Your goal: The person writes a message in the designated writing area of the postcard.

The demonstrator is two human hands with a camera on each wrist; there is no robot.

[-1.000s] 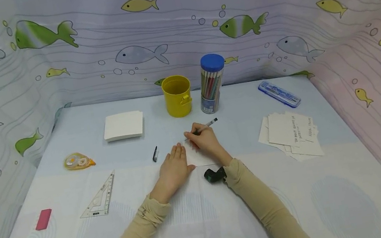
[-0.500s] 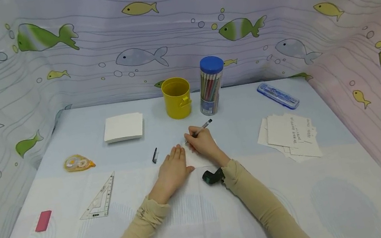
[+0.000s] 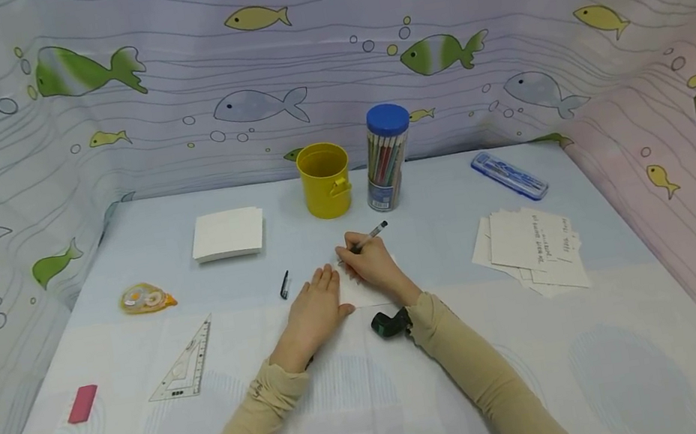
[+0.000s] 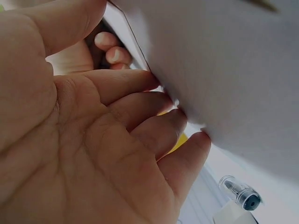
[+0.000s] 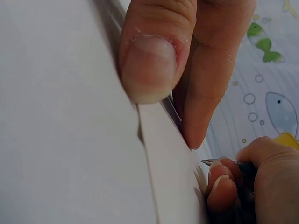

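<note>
White card (image 3: 366,288) kept at table (image 3: 376,394) centre, pinned flat at its left edge by straight-fingered left hand (image 3: 317,311), pen (image 3: 370,235) pinched by right hand (image 3: 375,266) at card's 12 o'clock edge, pen cap (image 3: 284,285) at 9 o'clock, open tabletop at 6 o'clock.

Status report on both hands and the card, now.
Right hand grips pen, tip at the card. Left hand flat, pressing the card's left edge. Pen cap lies clear.
</note>
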